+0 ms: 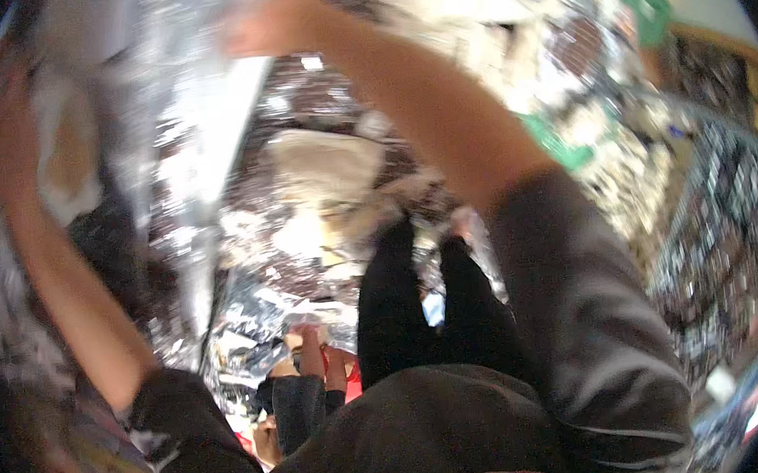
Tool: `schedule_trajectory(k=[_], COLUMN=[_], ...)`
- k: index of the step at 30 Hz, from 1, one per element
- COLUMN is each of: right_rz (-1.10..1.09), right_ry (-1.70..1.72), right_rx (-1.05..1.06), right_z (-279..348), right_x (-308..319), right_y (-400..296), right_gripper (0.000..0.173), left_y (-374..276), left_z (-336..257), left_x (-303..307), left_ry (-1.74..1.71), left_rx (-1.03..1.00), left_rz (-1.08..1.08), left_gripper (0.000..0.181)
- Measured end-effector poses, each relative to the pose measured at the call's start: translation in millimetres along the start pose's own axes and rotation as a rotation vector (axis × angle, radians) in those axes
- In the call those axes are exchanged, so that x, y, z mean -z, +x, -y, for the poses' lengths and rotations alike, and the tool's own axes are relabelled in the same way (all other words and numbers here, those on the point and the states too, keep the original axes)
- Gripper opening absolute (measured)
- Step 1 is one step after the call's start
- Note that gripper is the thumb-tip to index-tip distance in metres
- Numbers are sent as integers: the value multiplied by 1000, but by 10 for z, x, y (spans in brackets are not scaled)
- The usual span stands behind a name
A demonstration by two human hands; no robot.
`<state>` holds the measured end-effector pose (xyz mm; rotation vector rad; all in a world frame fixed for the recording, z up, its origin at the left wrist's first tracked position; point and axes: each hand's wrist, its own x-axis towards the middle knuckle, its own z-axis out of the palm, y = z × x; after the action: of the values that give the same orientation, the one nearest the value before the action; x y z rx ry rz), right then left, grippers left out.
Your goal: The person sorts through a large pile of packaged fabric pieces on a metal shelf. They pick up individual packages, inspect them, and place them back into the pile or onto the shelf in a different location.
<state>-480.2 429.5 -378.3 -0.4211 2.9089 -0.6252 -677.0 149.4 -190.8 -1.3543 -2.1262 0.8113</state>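
Note:
My left hand (7, 128) reaches out at the far left, strongly blurred, beside a whitish and brown item (69, 150). Near the top centre, my right hand (266, 25) is over or against shiny silvery plastic sheeting (188, 104). Blur hides the fingers of both hands, and whether either one grips anything cannot be told. Below my right hand, a beige bundle (327, 163) lies among dark, glossy material.
Another person's arm (310, 356) shows at the lower centre left, near crumpled clear plastic. Pale scraps and a green plastic piece (647, 5) lie at the upper right. A grey-blue mesh crate or rack (711, 204), with unclear contents, stands at the right.

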Motion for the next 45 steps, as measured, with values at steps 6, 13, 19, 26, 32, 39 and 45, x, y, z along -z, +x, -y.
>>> schedule_trajectory(k=[6, 13, 19, 26, 32, 39, 45], right_rz=[-1080, -33, 153, -321, -399, -280, -464], right_ry=[-16, 370, 490, 8, 412, 384, 186], right_rx=[-60, -628, -1308, -1529, -1558, -1104, -259], right_z=[485, 527, -319, -1262, -1906, -219, 1822], right_x=[-457, -2911, -4129, -4624, -5194, -3331, -1152], right_y=[-1574, -5596, -8029, -7626, -7847, -7565, -7717], right_gripper=[15, 23, 37, 53, 60, 20, 20], left_y=[-807, -2861, -3294, -3165, -3132, -3211, -2257], left_z=[-3005, -5584, -6694, -7175, -7396, -7333, -7063], left_x=[2478, 2651, 3074, 3390, 3368, 3606, 4553], left_ry=[-1321, -1316, -1153, -1087, -1124, -1005, -3279], left_rx=[201, 14, 228, 287, 233, 112, 1290], left_rz=[-431, 1430, 1482, 1490, 1462, 1138, 1246], left_gripper=[23, 86, 103, 95, 93, 84, 67])
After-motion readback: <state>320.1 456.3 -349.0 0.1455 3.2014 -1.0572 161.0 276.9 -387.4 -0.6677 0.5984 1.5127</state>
